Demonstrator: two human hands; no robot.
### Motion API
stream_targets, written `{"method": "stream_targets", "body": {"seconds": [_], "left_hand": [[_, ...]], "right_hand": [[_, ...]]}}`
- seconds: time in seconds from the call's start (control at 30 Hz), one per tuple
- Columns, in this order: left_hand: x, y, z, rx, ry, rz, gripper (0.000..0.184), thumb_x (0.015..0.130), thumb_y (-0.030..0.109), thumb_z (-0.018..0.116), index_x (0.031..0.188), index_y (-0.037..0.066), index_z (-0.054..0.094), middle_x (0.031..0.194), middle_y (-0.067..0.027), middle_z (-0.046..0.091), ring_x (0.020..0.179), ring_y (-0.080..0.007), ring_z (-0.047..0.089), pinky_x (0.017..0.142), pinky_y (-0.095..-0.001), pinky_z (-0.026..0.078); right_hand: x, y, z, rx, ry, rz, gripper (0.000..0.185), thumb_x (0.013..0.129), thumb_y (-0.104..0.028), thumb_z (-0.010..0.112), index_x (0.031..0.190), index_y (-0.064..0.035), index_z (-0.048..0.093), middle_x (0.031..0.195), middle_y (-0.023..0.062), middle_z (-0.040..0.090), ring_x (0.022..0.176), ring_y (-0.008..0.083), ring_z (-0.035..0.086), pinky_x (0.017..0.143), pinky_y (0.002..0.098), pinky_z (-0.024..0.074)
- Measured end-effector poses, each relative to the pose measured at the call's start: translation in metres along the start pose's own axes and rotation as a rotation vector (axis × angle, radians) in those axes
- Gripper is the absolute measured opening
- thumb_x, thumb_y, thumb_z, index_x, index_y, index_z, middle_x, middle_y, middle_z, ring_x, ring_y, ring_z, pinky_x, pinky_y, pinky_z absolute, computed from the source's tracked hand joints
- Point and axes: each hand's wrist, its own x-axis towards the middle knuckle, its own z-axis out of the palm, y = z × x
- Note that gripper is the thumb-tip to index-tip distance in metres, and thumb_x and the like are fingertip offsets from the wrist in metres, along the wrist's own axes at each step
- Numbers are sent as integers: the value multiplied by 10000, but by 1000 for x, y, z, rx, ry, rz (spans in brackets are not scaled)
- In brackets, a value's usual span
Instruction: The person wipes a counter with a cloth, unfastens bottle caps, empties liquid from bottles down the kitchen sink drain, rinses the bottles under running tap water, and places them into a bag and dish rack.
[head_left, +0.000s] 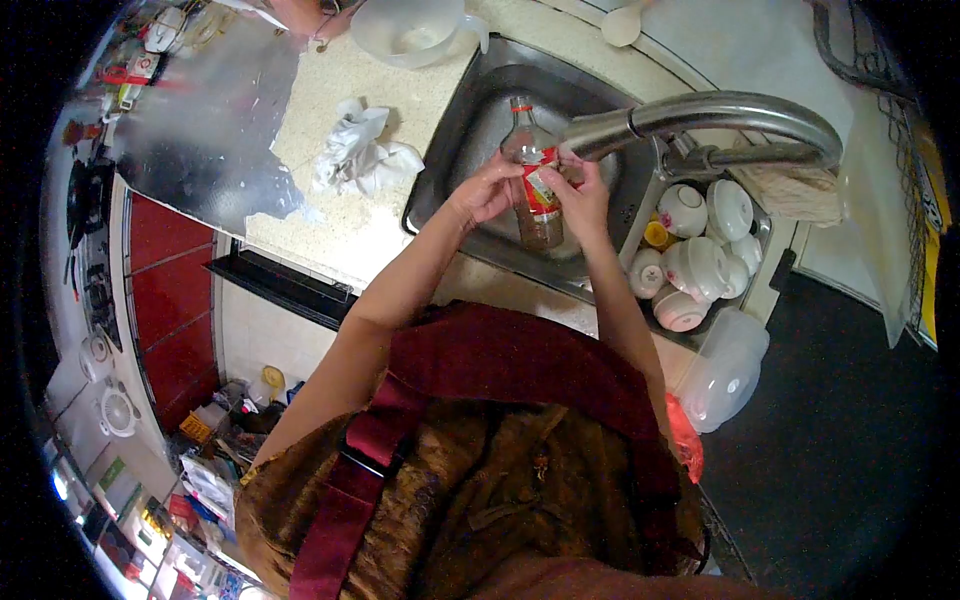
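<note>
Clear glass bottle (537, 188), red label (546, 204), over sink (477, 125). Both hands (492, 190) (583, 200) part-curled, gripping it. Label partly covered; print illegible.

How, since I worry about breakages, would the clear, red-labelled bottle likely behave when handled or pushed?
The clear cylindrical bottle with a red label looks like glass, so probably rigid and perhaps fragile against the grey metal sink. Its smooth shoulder may prove slippery; its round body would likely roll if laid down.
</note>
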Motion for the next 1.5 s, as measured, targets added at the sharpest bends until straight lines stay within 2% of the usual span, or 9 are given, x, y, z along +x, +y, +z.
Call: {"method": "stream_targets", "body": {"seconds": [0.23,0.4,0.5,0.8,1.1,1.23,1.33,1.43,1.5], "left_hand": [[13,-7,7,-7,181,-124,423,939,385,502,1201,56,537,1167,-111,597,1034,-221,603,933,-405,465],[29,-5,6,233,374,-125,497,931,459,487,1227,60,507,1151,-102,594,1015,-223,605,912,-388,467],[39,-11,4,257,541,-56,535,883,473,573,1189,50,456,1123,-103,582,983,-223,596,739,-350,540],[37,2,-2,177,312,-169,500,968,464,380,1286,85,451,1189,-99,568,1073,-247,559,877,-388,472],[19,2,15,131,318,-142,748,933,397,523,1463,246,17,1296,-54,450,1070,-190,536,769,-362,518],[19,-1,13,105,297,-141,785,912,411,557,1462,230,27,1301,-40,445,1083,-188,525,790,-361,508],[20,-4,11,178,353,-126,765,904,415,566,1452,203,77,1299,-44,448,1090,-194,524,786,-372,507],[31,-19,-3,189,404,-130,662,902,448,545,1408,166,223,1255,-62,490,1084,-200,535,792,-386,506],[36,-22,-10,85,418,-219,595,902,472,521,1351,121,349,1192,-80,545,1059,-211,560,814,-397,502]], "right_hand": [[8,21,0,34,14,-73,383,789,-286,742,981,13,599,901,116,654,803,178,611,729,300,483],[7,33,-2,-240,-129,-23,644,755,-475,716,1115,33,552,991,173,637,918,279,622,810,364,478],[11,33,1,-241,-212,49,768,728,-556,698,1173,42,513,1065,205,612,982,317,607,859,393,461],[9,-10,5,-407,-191,191,626,869,-539,507,1221,-22,518,1149,214,591,1082,390,553,922,430,413],[29,21,0,-384,-143,191,537,931,-479,376,1124,-26,588,1066,258,605,1029,448,544,880,471,410],[31,28,-2,-537,-152,210,507,935,-437,369,995,-14,641,943,249,634,943,462,568,820,494,427],[33,26,-5,-437,-166,168,519,920,-446,389,963,5,642,889,233,651,906,456,583,800,499,435],[54,48,-12,-526,-219,526,517,920,-460,424,909,21,614,750,153,621,796,268,617,726,356,458],[53,54,-11,-462,-183,324,419,897,-410,511,940,-6,616,779,110,616,787,208,604,700,334,464]]}}
